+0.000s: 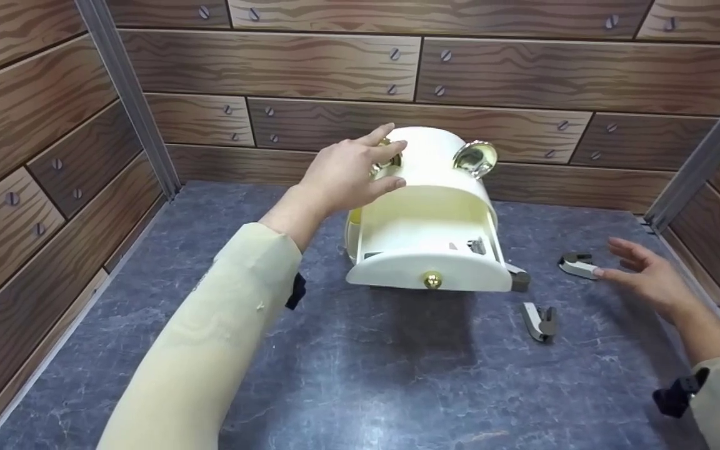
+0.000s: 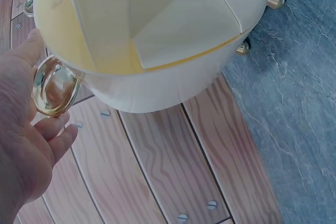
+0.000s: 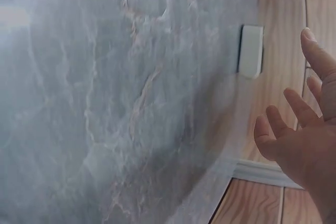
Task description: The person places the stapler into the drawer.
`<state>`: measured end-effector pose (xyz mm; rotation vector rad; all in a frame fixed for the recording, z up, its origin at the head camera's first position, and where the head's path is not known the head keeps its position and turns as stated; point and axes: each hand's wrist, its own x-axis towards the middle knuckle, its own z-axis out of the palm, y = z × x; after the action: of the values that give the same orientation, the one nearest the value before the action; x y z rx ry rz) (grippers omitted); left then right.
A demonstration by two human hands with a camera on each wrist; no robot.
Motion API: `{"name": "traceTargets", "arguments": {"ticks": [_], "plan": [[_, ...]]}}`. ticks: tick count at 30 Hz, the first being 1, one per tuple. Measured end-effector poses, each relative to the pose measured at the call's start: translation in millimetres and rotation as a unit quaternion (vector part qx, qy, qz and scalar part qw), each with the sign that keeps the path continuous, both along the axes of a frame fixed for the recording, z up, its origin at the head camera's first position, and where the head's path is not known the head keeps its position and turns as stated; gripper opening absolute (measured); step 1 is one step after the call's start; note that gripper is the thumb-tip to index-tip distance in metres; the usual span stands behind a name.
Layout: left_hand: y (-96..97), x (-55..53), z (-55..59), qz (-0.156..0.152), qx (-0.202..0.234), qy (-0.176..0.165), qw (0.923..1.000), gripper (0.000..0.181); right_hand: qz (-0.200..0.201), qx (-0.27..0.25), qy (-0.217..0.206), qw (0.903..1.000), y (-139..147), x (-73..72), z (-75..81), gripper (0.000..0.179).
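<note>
White box [image 1: 425, 150], drawer [image 1: 385, 270] out, stands on the table [image 1: 347, 387]; the left hand [image 1: 344, 172], loosely spread, surrounds 1 gold ear [image 2: 52, 90]. The right hand [image 1: 654, 281], fingers extended, hovers just beside a stapler [image 1: 579, 269].

Wood-patterned walls [image 1: 322, 65]; grey corner posts [image 1: 129, 94]; marbled tabletop [image 1: 347, 381]

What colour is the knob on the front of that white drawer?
The knob is shiny gold, seen best in the head view.

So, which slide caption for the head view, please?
Left fingers at a gold ear-shaped ornament on a white box, its drawer open.
</note>
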<state>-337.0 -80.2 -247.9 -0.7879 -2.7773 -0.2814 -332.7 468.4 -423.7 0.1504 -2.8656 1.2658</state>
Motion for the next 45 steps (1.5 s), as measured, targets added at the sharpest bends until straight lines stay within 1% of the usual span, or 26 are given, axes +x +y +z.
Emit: {"name": "traceTargets", "arguments": {"ticks": [4,7,13,18,21,26,29,32,37,40,45], "plan": [[2.0,-0.6,-2.2,-0.001,-0.004,-0.001,1.0,0.067,0.003,0.014,-0.03,0.9994,5,-3.2,-10.1,0.093],[3.8,-1.0,-3.8,-0.004,-0.004,-0.002,1.0,0.067,0.006,0.013,-0.048,0.9988,7,-4.3,-16.8,0.094],[6.1,-1.2,-5.7,-0.006,-0.005,-0.005,1.0,0.067,0.015,-0.006,-0.058,0.9982,7,-6.6,-24.2,0.094],[5.9,-0.4,-4.1,-0.006,-0.005,-0.005,1.0,0.067,0.029,-0.003,-0.051,0.9982,5,-11.0,-23.4,0.092],[5.4,0.2,-2.7,-0.004,-0.004,-0.005,1.0,0.067,0.036,0.003,-0.039,0.9986,4,-13.8,-24.1,0.087],[4.0,-0.1,-1.3,-0.003,-0.003,-0.007,1.0,0.067,0.045,-0.027,-0.018,0.9985,2,-16.2,-27.8,0.081],[2.9,-0.3,-1.0,-0.002,-0.001,-0.006,1.0,0.067,0.044,-0.027,-0.02,0.9984,-1,-16.9,-26.7,0.08],[1.8,-0.8,-0.7,-0.002,0.001,-0.004,1.0,0.067,0.042,-0.012,-0.031,0.9986,-4,-18.5,-24.5,0.083],[0.4,-1.3,-0.2,-0.003,0.002,-0.003,1.0,0.067,0.044,-0.035,-0.036,0.9978,-5,-21.2,-24.9,0.078],[-0.1,-1.4,0.0,-0.003,0.002,-0.004,1.0,0.067,0.047,-0.043,-0.024,0.9977,-7,-22.3,-26.7,0.073],[-0.3,-2.4,0.3,0.0,-0.002,-0.005,1.0,0.067,0.052,-0.041,0.004,0.9978,-9,-23.6,-30.9,0.064]]}}
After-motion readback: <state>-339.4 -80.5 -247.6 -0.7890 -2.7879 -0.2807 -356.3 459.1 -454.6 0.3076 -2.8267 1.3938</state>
